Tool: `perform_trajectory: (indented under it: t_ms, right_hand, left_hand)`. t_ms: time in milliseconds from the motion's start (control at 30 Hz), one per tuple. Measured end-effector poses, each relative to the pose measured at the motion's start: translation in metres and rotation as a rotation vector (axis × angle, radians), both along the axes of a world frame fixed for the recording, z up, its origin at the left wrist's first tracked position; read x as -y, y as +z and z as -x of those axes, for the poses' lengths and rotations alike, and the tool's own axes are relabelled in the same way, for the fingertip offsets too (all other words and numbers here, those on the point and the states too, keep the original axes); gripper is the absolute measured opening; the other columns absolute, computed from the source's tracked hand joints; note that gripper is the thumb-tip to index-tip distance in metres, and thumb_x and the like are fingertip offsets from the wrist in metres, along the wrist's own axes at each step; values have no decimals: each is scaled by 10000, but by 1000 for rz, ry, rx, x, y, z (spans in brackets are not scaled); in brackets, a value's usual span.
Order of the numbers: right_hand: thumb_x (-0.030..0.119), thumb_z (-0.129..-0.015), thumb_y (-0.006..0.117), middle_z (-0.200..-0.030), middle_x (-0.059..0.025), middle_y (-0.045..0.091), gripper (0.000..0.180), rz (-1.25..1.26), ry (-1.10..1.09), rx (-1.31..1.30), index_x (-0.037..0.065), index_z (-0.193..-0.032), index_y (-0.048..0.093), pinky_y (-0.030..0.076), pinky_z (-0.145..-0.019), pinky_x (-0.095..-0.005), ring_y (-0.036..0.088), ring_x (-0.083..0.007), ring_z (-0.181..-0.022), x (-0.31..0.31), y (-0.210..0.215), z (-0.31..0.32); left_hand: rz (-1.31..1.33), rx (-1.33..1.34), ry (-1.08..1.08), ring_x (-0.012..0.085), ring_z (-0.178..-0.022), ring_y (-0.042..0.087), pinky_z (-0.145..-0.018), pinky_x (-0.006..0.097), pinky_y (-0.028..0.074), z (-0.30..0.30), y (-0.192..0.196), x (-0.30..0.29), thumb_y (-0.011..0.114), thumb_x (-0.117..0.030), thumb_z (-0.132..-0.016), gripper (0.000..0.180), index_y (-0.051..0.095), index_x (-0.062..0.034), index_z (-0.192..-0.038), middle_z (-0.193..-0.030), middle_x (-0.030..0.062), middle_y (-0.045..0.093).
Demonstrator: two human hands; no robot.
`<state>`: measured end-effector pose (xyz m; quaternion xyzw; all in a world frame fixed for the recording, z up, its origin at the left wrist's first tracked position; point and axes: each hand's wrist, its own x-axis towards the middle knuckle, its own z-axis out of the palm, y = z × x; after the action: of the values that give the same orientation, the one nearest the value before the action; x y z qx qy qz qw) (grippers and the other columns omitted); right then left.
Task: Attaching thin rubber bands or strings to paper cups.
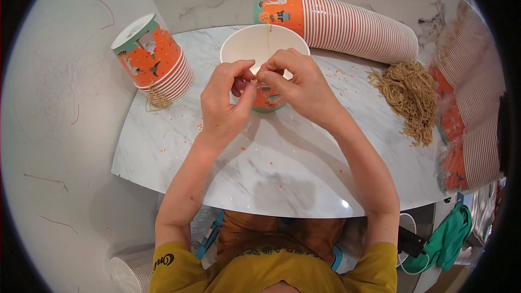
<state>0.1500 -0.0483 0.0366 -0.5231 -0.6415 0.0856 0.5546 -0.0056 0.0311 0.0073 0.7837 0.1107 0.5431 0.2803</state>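
Note:
In the middle of the table stands a paper bucket (268, 100), white inside, with an orange and green printed outside. A thin tan string (269, 29) hangs on its far rim. My left hand (223, 96) and my right hand (304, 82) meet over the near rim, fingertips almost touching. Between the fingertips is something thin and pale that looks like a string end; the fingers largely hide it. Thumb and fingers of both hands are pinched together.
At left, stacked paper buckets (149, 54) stand upside down with tan string loops beside them. A long nested row of buckets (358, 30) lies along the back. Right of it is a heap of tan strings (410, 97), then plastic-wrapped buckets (480, 125). Small orange paper dots (271, 163) dot the tabletop.

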Motion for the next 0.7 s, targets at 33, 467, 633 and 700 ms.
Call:
perform_trajectory:
  t_ms: [33,467,633,700]
  right_hand:
    - [149,-846,654,-723,-68,653,165,3,-2,-3,17,-747,652,431,-728,-373,549,-241,-727,0,1,-2]
    - [61,-887,672,-813,-48,626,79,147,10,170,-14,-863,679,537,-662,-305,532,-156,-830,9,8,-10]
    - [114,-804,699,-717,-78,650,136,-42,37,42,-1,-736,671,435,-681,-386,548,-238,-719,-1,-1,-3]
    - [110,-801,696,-769,-61,641,95,-60,-47,48,26,-761,675,419,-705,-385,554,-235,-774,1,0,-1]
  left_hand:
    - [-50,-19,16,124,-725,612,-610,243,501,0,1,0,668,97,-824,341,631,-38,-1134,-910,53,623]
    - [-309,-11,107,168,-709,622,-557,293,506,-1,-4,-3,713,100,-742,196,645,-19,-882,-884,65,636]
    - [-273,-55,188,146,-649,580,-547,283,465,5,5,4,714,52,-749,149,622,-32,-831,-806,42,626]
    - [-177,-92,190,128,-628,559,-540,280,448,8,9,7,709,32,-765,129,611,-34,-817,-768,25,621]
